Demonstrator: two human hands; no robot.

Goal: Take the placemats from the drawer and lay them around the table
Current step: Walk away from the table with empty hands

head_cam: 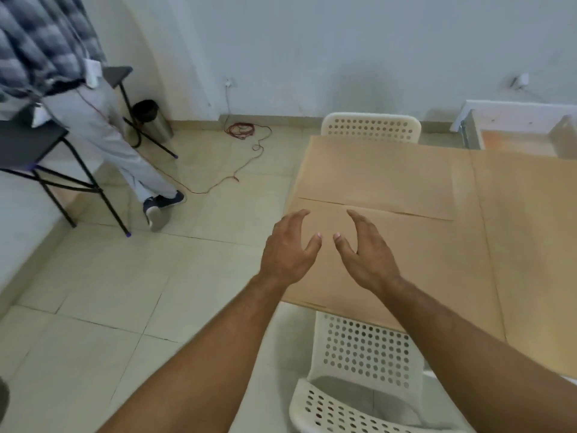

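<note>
Both hands are open and empty: the left hand (288, 250) and right hand (363, 248) are spread over the near mat (437, 276) on the table (537, 292). The mat's long side follows the table edge. The open drawer (512, 140) lies far right, nearer the right hand.

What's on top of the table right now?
Tan placemats lie flat, edge to edge, at least two at this end. The left hand and right hand are open over the near one. The tabletop beneath is covered and cannot be seen.
</note>
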